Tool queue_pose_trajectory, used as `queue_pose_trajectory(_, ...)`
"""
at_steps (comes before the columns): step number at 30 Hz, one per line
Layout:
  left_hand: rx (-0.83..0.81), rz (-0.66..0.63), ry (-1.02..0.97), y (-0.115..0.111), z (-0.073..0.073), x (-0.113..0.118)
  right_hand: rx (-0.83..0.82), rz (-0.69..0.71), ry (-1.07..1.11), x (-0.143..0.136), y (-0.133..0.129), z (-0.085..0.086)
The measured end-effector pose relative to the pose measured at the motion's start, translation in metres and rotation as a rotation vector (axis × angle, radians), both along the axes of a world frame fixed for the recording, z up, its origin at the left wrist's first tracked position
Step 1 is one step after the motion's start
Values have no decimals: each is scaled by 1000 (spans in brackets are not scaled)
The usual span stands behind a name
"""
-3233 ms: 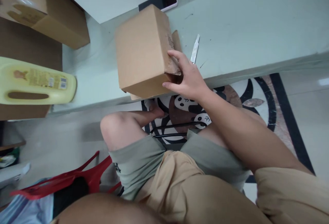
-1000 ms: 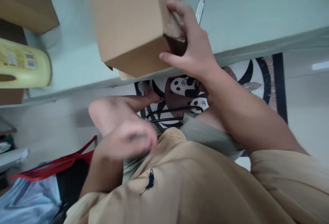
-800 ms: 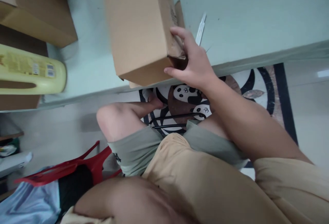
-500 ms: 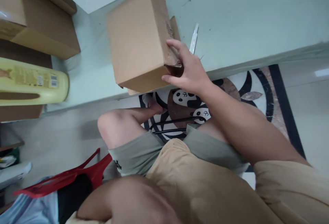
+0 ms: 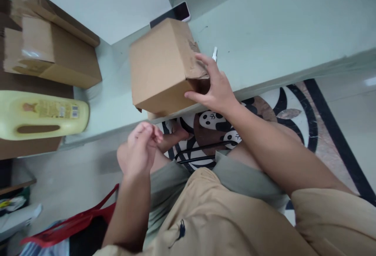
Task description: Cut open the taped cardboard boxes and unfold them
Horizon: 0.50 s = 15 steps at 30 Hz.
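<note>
A brown cardboard box (image 5: pixel 158 66) sits near the front edge of a pale green ledge (image 5: pixel 282 25), its right side showing a flap and printed marks. My right hand (image 5: pixel 220 91) grips the box's right front corner, fingers on the side and thumb at the lower edge. My left hand (image 5: pixel 142 144) is raised over my left knee, below the box and apart from it. Its fingers are curled together, and I see nothing in them. A silver box cutter (image 5: pixel 215 54) lies just behind my right hand, which hides part of it.
A yellow jug (image 5: pixel 66 109) lies at the left near another cardboard box (image 5: pixel 73 52). A dark phone-like device (image 5: pixel 182 12) rests behind the box. Below are my knees, a panda-patterned floor (image 5: pixel 211 119) and a red-trimmed item (image 5: pixel 96 209).
My left hand has risen from near my lap to just below the box. My right hand stays at the corner. The view has shifted, so the ledge and box appear lower.
</note>
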<state>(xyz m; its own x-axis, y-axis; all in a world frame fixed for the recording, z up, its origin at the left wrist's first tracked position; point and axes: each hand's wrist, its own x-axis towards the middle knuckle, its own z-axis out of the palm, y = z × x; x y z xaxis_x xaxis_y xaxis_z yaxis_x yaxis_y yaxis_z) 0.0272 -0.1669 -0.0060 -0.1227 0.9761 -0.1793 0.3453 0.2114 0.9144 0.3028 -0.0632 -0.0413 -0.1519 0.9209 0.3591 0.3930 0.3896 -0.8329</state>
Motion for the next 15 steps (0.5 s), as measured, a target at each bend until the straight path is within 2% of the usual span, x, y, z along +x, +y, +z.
queue_pose_trajectory(2, 148, 169, 132, 5, 2, 10, 6, -41, 24, 3, 0, 0)
queue_pose_trajectory(4, 238, 222, 285, 16, -3, 12, 22, -33, 24, 6, -1, 2)
queue_pose_trajectory(6, 201, 110, 356, 28, -11, 8, 40, 20, 30, 8, -1, 3)
queue_pose_trajectory(9, 218, -31, 326, 45, -19, -5, 48, 125, 117, 9, -1, 4)
queue_pose_trajectory(12, 362, -19, 192, 61, -18, -14, 51, 185, 215, 9, -1, 3)
queue_pose_trajectory(15, 391, 39, 78, 73, -8, -12, 39, 154, 243, 9, -1, 3)
